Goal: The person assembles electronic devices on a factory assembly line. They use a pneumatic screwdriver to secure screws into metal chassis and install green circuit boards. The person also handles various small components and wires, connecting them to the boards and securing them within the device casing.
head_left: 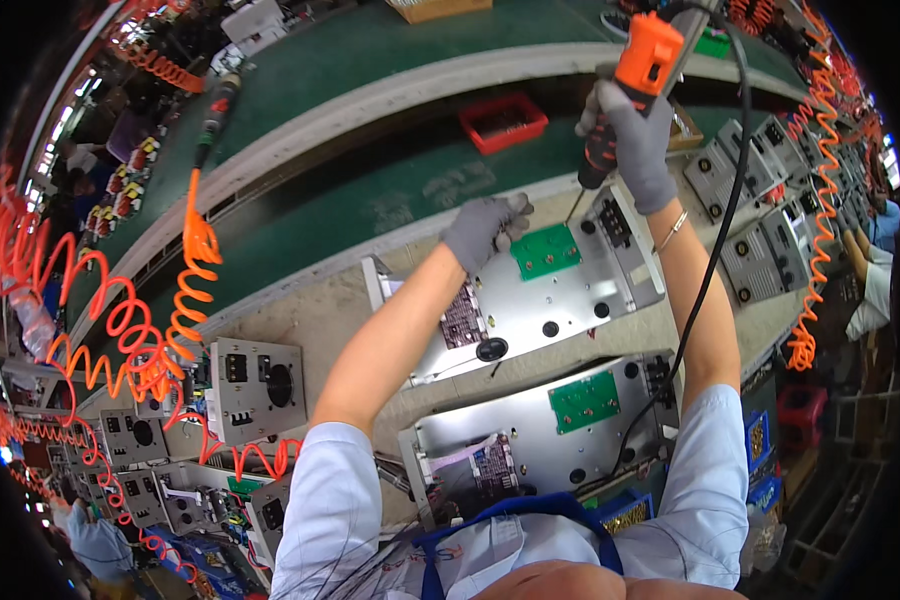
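My right hand (638, 140), in a grey glove, grips an orange and black electric screwdriver (653, 50) held upright. Its thin bit points down at the right upper corner of a green circuit board (547, 252); whether it touches a screw there cannot be made out. That board lies in an open silver metal chassis (540, 312), which also holds a smaller dark circuit board (462, 318). Just left of the green board, my left hand (483, 234), gloved too, has its fingers curled together; anything between them is hidden. A second silver chassis (545, 455) with a similar green board sits nearer to me.
A red tray (510, 138) of small parts stands on the green bench behind. Orange coiled hoses (185, 310) hang at left, one with a hand tool (218, 115). A black cable (740, 170) loops past my right arm. More metal housings (760, 260) stand at both sides; blue bins (758, 440) at right.
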A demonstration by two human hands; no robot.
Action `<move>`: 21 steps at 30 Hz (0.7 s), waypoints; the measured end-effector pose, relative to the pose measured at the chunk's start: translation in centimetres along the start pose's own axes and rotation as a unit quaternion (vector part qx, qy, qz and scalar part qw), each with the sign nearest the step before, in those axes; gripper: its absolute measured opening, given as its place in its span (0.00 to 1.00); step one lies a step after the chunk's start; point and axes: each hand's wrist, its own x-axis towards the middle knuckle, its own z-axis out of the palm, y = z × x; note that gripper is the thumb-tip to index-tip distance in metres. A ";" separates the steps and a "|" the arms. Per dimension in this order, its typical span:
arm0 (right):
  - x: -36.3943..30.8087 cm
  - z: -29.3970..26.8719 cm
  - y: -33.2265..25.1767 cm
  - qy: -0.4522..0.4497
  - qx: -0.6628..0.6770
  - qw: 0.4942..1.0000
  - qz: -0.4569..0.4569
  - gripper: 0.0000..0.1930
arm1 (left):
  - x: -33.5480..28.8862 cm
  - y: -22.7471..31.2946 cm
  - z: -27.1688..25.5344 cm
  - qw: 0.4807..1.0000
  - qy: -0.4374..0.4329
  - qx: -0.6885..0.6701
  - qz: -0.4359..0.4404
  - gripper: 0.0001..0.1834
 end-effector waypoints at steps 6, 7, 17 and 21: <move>-1.3 -0.1 -3.2 -0.019 0.070 0.994 -0.083 0.18 | 1.0 -0.8 -1.0 0.996 -0.067 -0.058 0.020 0.17; -1.8 -0.1 -4.5 -0.022 0.148 0.983 -0.110 0.19 | 0.8 -0.6 -0.8 0.994 -0.071 -0.073 0.027 0.17; -4.9 -3.1 -6.9 -0.045 0.299 0.927 -0.223 0.25 | 0.3 0.6 -0.5 0.962 -0.077 -0.260 0.038 0.12; -5.1 -2.8 -6.7 -0.039 0.301 0.930 -0.209 0.24 | 1.1 0.2 -1.1 0.946 -0.096 -0.310 0.010 0.15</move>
